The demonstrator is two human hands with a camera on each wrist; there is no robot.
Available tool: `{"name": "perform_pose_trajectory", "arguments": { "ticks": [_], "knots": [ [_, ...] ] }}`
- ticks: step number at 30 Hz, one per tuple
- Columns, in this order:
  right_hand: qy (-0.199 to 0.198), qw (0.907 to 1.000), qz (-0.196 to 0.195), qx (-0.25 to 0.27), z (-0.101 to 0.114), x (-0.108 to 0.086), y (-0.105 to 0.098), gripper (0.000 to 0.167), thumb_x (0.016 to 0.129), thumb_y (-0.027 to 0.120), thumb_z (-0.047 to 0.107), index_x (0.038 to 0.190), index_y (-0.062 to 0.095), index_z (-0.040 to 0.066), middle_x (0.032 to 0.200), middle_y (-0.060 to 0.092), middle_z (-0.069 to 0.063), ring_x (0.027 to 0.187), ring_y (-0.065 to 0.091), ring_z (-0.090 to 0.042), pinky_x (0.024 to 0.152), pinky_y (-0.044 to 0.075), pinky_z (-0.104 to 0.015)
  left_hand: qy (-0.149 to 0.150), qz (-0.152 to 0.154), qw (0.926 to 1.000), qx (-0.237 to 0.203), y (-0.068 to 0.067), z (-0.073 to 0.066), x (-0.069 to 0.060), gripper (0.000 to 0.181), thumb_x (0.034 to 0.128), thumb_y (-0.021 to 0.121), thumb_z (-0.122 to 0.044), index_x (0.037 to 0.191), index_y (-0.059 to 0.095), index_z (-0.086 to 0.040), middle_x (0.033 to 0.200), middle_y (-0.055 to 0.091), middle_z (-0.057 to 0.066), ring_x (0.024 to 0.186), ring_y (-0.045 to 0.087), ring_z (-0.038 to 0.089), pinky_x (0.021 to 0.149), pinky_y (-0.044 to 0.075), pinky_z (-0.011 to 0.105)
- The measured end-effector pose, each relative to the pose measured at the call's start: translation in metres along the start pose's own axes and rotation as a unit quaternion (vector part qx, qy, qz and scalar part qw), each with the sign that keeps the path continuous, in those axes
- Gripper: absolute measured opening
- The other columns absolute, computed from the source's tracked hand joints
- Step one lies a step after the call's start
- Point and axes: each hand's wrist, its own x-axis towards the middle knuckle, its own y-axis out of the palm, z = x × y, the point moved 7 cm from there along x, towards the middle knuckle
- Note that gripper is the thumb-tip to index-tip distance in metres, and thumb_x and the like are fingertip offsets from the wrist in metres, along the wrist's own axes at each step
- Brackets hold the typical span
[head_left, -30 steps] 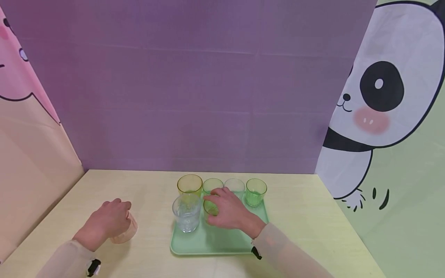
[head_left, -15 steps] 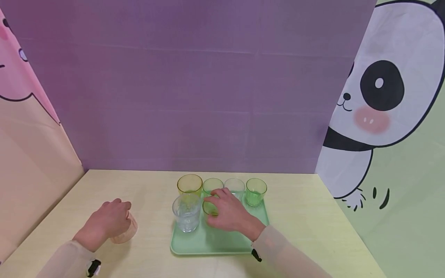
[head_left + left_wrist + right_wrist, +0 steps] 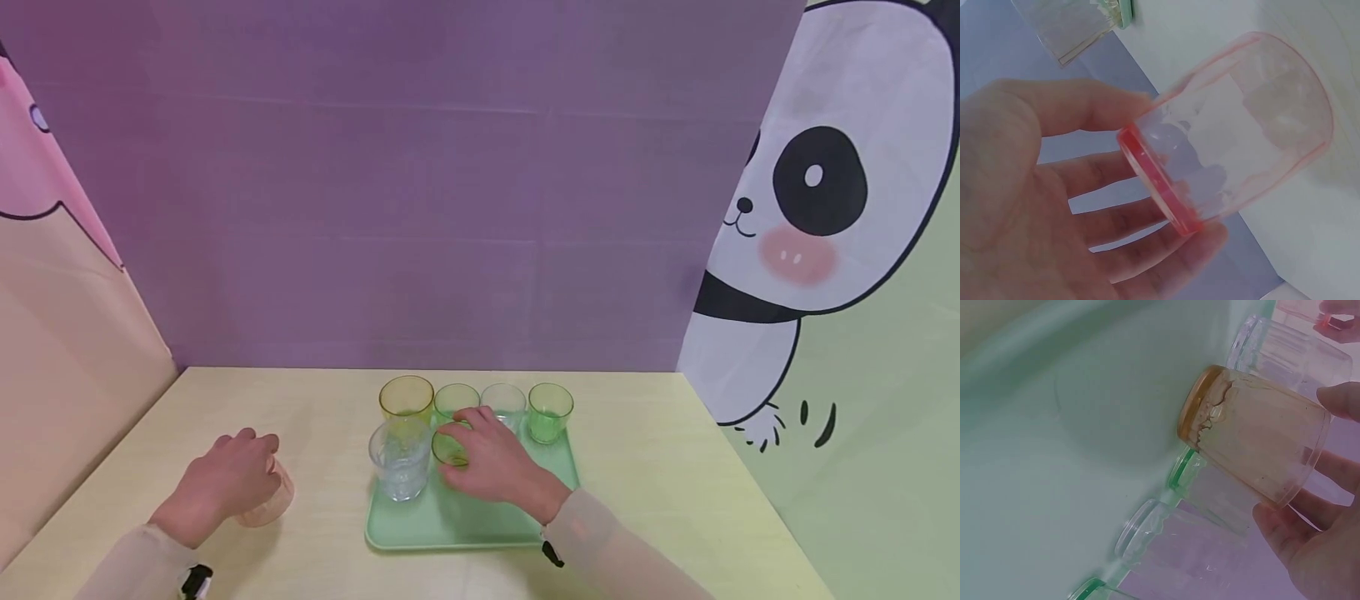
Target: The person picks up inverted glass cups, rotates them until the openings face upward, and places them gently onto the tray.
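My left hand [image 3: 225, 482] holds a pink-tinted glass [image 3: 270, 500] over the left part of the table. In the left wrist view, thumb and fingers grip this glass [image 3: 1222, 131] around its thick red base, with its mouth toward the table. Over the green tray [image 3: 457, 533], my right hand [image 3: 498, 458] holds an amber-yellow glass [image 3: 450, 446]. The right wrist view shows thumb and fingers around the rim of the amber-yellow glass [image 3: 1254, 437], its base toward the tray; whether it touches the tray I cannot tell. Left of it stands a clear glass [image 3: 401, 471].
Along the tray's back are a larger yellow glass [image 3: 406, 398], a green glass [image 3: 456, 400], a clear glass [image 3: 504, 400] and another green glass [image 3: 550, 417]. The pale wooden table [image 3: 675, 500] extends to both sides. A purple panel [image 3: 450, 208] rises behind it.
The right hand and the amber-yellow glass have shifted very slightly, and the glass's tilt has changed a little. The left hand keeps its hold on the pink glass. The head view has moved a touch.
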Motion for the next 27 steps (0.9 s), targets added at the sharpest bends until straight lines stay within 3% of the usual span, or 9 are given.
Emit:
{"name": "perform_pose_trajectory", "arguments": {
  "ticks": [15,27],
  "knots": [
    [-0.010,0.9998,0.002,0.015,-0.001,0.001,-0.008,0.045,0.091,0.065,0.035,0.131,0.067,0.015,0.132,0.057,-0.007,0.121,0.050,-0.025,0.099,0.047,-0.040,0.007,-0.031,0.9995,-0.007,-0.018,-0.009,0.006,0.034,0.0834,0.064,-0.015,0.112,0.063,0.003,0.101,0.057,0.020,0.092,0.054,0.044,0.057,0.048,0.056],
    [0.001,0.9991,0.001,0.042,-0.003,-0.004,-0.013,0.043,0.092,0.063,0.033,0.130,0.068,0.013,0.132,0.058,-0.007,0.122,0.050,-0.026,0.103,0.045,-0.039,0.019,-0.111,0.9936,-0.011,-0.034,-0.031,-0.001,0.037,0.0864,0.063,-0.017,0.117,0.065,0.004,0.109,0.059,0.023,0.101,0.053,0.048,0.061,0.051,0.059]
  ]
}}
